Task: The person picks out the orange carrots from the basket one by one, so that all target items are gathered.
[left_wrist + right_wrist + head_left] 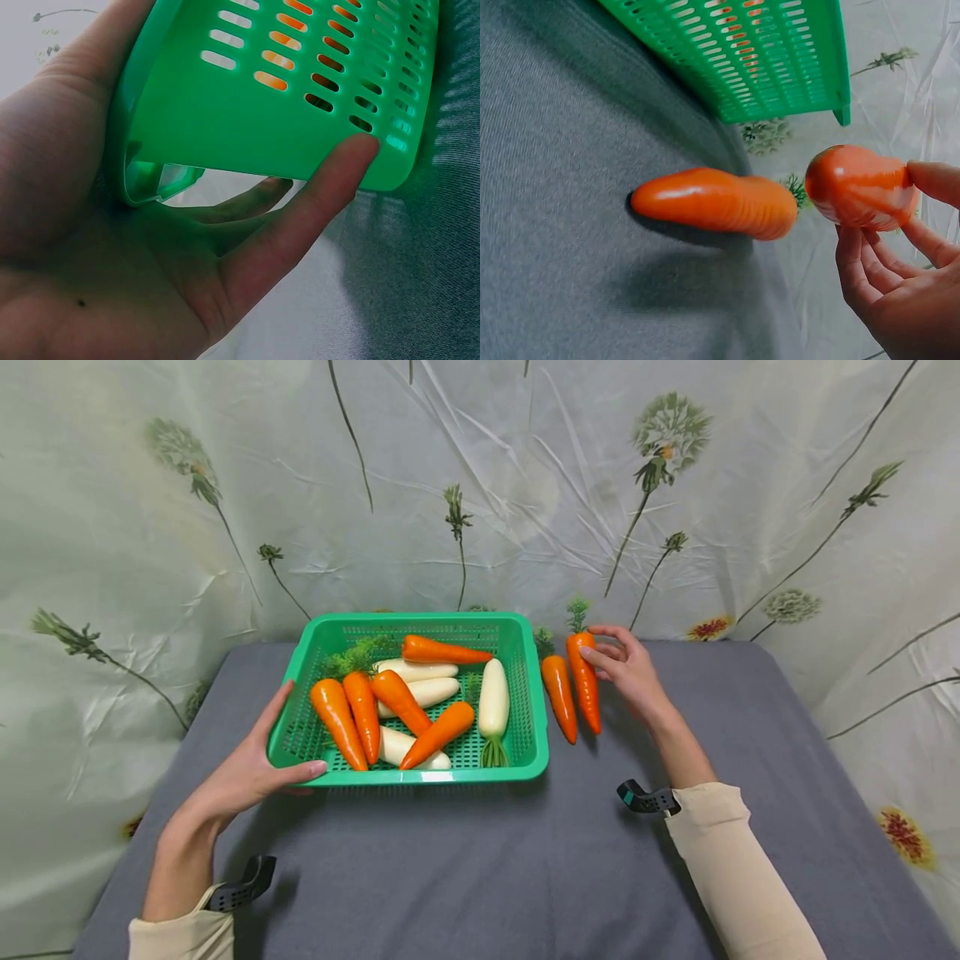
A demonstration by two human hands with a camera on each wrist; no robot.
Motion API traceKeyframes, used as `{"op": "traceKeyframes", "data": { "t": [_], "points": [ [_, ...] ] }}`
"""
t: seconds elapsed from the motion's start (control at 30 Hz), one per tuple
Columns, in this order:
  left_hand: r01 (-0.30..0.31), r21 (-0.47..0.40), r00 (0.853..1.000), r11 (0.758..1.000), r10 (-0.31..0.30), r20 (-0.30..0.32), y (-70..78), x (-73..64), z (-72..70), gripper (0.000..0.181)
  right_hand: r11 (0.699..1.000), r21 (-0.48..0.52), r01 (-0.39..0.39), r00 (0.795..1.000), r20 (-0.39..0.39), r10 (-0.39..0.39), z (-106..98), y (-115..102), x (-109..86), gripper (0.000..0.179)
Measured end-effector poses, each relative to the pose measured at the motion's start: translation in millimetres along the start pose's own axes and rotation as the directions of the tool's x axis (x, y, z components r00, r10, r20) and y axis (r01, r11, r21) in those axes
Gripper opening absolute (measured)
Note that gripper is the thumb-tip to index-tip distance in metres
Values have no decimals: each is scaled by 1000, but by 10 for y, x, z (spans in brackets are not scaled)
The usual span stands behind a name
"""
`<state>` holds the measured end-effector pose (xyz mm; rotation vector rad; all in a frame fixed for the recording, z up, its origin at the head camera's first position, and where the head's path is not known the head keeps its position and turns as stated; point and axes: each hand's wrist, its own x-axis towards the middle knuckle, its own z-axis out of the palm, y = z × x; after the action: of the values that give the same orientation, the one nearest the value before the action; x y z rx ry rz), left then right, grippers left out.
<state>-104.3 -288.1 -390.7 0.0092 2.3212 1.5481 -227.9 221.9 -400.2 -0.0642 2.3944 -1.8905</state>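
Note:
A green plastic basket (408,778) stands on the table, holding several orange carrots (336,718) and several white radishes (492,697). My left hand (251,764) grips its front left corner, the thumb over the rim and the fingers against the outer wall (247,135). To the right of the basket, my right hand (630,672) pinches a carrot (582,681) near its leafy top, between thumb and fingers. In the right wrist view this carrot (862,187) points toward the camera. Another carrot (558,697) lies on the table between it and the basket.
A grey cloth (480,877) covers the table. Behind and at the sides hangs a pale curtain (525,485) printed with dandelions. Black bands (648,797) sit at both wrists by the cream sleeves.

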Motion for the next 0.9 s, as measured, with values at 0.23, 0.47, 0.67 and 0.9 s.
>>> {"op": "traceKeyframes", "data": {
  "t": [0.23, 0.47, 0.67, 0.9],
  "points": [
    [-4, -12, 1000, 1000, 4, 0, 4, -10, -3, 121, 999, -36, -21, 1000, -9, 20, -27, 88, 4, 57],
    [-7, -5, 1000, 1000, 7, -5, 1, 2, 1, 121, 997, -64, -53, 999, 6, 53, -63, 202, 9, 61],
    [-6, -8, 1000, 1000, 6, -6, -11, 9, 3, 121, 997, -47, -56, 998, -5, 55, -70, 315, 28, 60],
    [-1, 7, 1000, 1000, 1, -9, -3, 4, 8, 120, 995, -34, -98, 995, -2, 98, -48, 405, 50, 61]
  ]
}}
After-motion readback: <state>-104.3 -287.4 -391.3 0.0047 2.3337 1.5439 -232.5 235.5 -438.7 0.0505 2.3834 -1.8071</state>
